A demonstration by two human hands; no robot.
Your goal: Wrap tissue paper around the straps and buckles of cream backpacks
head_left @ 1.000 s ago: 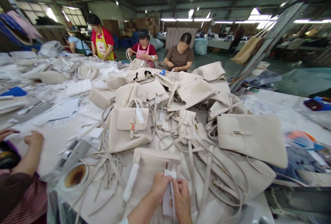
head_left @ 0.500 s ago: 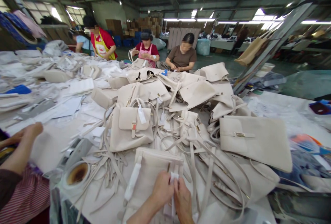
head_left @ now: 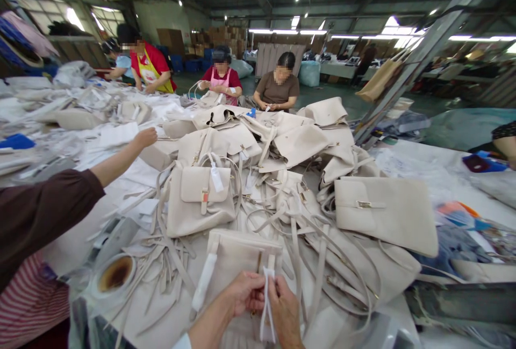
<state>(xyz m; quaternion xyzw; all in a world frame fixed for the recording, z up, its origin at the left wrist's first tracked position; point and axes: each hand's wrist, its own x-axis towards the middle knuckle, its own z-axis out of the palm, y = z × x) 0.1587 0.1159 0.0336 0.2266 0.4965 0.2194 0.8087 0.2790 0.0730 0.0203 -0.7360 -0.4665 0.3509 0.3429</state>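
Note:
A beige bag (head_left: 231, 255) lies on the table straight in front of me, at the bottom middle. Over its right-hand strap, both hands grip a white wrapping strip (head_left: 266, 314), folded lengthwise. My left hand (head_left: 244, 294) pinches the strip's left edge, fingers curled. On the other edge, my right hand (head_left: 284, 306) has its fingers closed on the same strip. Another white wrap (head_left: 205, 282) covers the bag's left strap. Exactly how the strip sits around the strap is partly hidden by my fingers.
A backpack with a tag (head_left: 205, 198) stands just beyond, before a heap of beige bags (head_left: 302, 142). Loose straps spread on both sides. A tape roll (head_left: 116, 273) is at lower left. A co-worker's arm (head_left: 116, 161) reaches in from the left; several people work across the table.
My hands have drawn slightly apart, and the white strip now stands up folded between them. The co-worker's arm at left has stretched forward over the table.

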